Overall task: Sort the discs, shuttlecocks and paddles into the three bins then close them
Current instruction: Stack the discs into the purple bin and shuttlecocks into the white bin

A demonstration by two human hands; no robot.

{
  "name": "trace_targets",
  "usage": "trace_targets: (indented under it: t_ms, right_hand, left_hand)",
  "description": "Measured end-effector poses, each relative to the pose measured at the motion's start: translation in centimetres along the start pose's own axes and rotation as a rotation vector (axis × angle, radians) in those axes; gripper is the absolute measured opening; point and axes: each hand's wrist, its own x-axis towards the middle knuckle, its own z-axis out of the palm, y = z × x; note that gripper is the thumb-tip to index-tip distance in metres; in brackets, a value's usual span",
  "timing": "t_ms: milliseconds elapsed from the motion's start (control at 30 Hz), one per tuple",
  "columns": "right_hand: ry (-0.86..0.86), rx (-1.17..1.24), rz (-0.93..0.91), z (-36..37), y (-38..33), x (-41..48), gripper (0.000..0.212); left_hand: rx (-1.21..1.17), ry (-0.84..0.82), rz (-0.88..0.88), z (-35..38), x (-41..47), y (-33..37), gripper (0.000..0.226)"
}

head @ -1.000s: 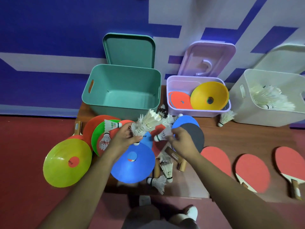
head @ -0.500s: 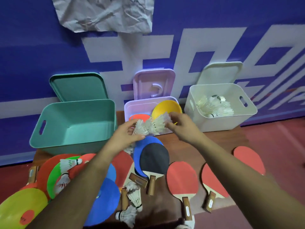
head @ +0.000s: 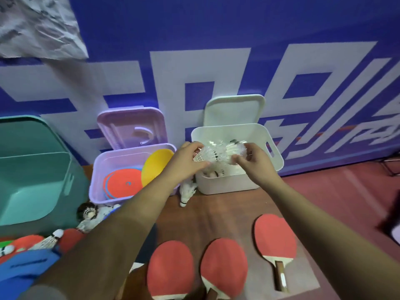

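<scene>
The left hand (head: 190, 156) and right hand (head: 251, 161) curl their fingers round 1 bunch of shuttlecocks (head: 218, 153), held between them just over the white bin (head: 227, 185), and a crooked drop could spill some outside.

Teal bin (head: 32, 180), lilac bin (head: 95, 176), wht bin (head: 227, 182) – red paddles (head: 275, 237), orange disc (head: 123, 182), yel. disc (head: 155, 163), wht shuttlecocks (head: 216, 153).
</scene>
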Motion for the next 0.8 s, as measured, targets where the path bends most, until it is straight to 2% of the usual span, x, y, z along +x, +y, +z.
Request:
trace_targets:
  t_ms: [133,233,333,433,500,633,800]
  right_hand:
    - [0.064,0.038,0.096,-1.5,4.0,3.5,0.048]
    - [0.064,-0.042,0.151,-1.5,6.8,5.7,0.045]
    - [-0.018,-0.103,0.153,-0.6,9.5,7.3,0.040]
    - [-0.098,-0.207,0.171,-0.2,10.8,8.2,0.045]
    - [-0.066,-0.242,0.148,-0.5,10.3,8.0,0.047]
    - [0.003,-0.127,-0.061,-0.9,7.2,6.0,0.036]
    - [-0.171,0.063,-0.206,1.9,2.5,1.7,0.020]
  left_hand:
    - [0.112,-0.011,0.060,3.9,4.7,1.8,0.052]
    - [0.224,-0.088,0.073,6.3,7.3,1.6,0.048]
    - [0.343,-0.165,0.064,8.4,9.2,0.2,0.054]
    - [0.418,-0.197,0.046,9.2,10.2,-0.2,0.061]
    - [0.391,-0.150,0.058,8.5,9.9,0.1,0.060]
    - [0.199,0.053,0.085,4.6,5.9,0.5,0.036]
    - [0.041,0.188,-0.041,0.2,-2.8,-2.2,0.020]
